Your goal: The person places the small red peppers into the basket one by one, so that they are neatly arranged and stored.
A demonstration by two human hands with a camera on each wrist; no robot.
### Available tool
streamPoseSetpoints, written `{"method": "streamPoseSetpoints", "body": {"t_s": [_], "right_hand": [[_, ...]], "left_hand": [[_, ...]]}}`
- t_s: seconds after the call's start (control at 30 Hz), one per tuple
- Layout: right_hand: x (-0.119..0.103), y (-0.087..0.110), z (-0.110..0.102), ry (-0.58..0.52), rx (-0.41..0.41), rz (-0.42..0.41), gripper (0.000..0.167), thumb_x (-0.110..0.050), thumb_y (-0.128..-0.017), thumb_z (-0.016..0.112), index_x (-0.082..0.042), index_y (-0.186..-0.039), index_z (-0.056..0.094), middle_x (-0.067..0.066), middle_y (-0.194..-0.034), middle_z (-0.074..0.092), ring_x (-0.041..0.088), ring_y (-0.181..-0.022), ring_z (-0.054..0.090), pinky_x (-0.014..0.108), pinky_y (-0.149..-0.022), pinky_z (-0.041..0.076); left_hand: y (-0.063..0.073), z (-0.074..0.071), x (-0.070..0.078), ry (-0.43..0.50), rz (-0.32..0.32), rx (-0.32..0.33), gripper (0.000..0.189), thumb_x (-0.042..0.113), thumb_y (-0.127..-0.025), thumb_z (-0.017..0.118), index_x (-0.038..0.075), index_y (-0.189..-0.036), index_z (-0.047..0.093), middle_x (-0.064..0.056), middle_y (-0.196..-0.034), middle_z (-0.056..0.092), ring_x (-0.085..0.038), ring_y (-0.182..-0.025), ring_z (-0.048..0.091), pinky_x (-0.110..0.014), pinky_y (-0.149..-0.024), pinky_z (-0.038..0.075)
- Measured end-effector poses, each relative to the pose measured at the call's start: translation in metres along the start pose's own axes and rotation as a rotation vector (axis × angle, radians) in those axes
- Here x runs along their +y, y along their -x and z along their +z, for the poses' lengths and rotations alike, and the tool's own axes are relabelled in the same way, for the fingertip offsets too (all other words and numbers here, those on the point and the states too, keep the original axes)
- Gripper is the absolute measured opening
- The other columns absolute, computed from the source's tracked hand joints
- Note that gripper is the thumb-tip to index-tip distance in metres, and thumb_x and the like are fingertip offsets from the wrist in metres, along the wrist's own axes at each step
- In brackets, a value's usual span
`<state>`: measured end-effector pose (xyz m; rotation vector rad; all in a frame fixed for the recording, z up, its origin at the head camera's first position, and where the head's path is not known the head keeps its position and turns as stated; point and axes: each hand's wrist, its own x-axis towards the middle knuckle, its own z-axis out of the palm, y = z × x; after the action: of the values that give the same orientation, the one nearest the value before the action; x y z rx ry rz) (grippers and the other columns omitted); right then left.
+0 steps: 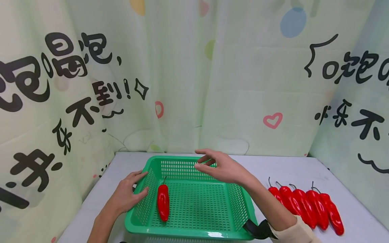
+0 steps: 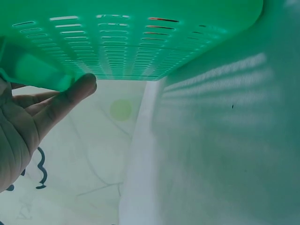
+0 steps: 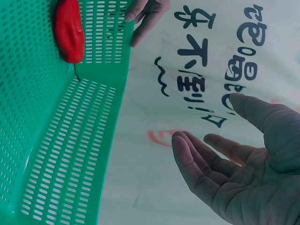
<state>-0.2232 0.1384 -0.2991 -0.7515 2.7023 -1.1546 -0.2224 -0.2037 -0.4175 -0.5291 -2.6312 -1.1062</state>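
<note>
Against one basket (image 1: 197,206), left hand (image 1: 127,191) relaxed; right hand (image 1: 223,166) loose; inside, one pepper (image 1: 163,202); outside, five peppers (image 1: 305,207).

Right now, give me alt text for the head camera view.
A green plastic basket holding one red chili pepper sits on a white table, the left hand touching its left side. The right hand hovers over the basket's far side; five more chili peppers lie at right.

In the head view's lower centre, the green basket (image 1: 197,202) has free room; one red chili (image 1: 163,202) obstructs its left.
</note>
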Motion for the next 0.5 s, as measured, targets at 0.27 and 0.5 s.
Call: {"method": "streamPoseSetpoints", "body": {"t_s": [0.27, 0.5], "right_hand": [[0.008, 0.007, -0.005, 0.007, 0.012, 0.014, 0.059, -0.041, -0.1, 0.065, -0.017, -0.152, 0.05, 0.0, -0.128, 0.068, 0.022, -0.118, 0.064, 0.046, -0.096, 0.054], [0.016, 0.013, -0.007, 0.007, 0.018, 0.042, 0.058, -0.041, -0.1, 0.066, -0.018, -0.151, 0.051, 0.002, -0.128, 0.068, 0.025, -0.119, 0.064, 0.044, -0.093, 0.056]], "left_hand": [[0.0, 0.0, 0.0, 0.033, 0.001, 0.001, 0.052, 0.01, -0.091, 0.072, -0.007, -0.138, 0.059, -0.03, -0.141, 0.054, -0.036, -0.111, 0.066, -0.039, -0.079, 0.062], [0.0, 0.001, -0.002, 0.025, 0.011, 0.01, 0.053, 0.01, -0.089, 0.072, -0.007, -0.138, 0.059, -0.03, -0.14, 0.055, -0.035, -0.108, 0.068, -0.038, -0.078, 0.062]]}}
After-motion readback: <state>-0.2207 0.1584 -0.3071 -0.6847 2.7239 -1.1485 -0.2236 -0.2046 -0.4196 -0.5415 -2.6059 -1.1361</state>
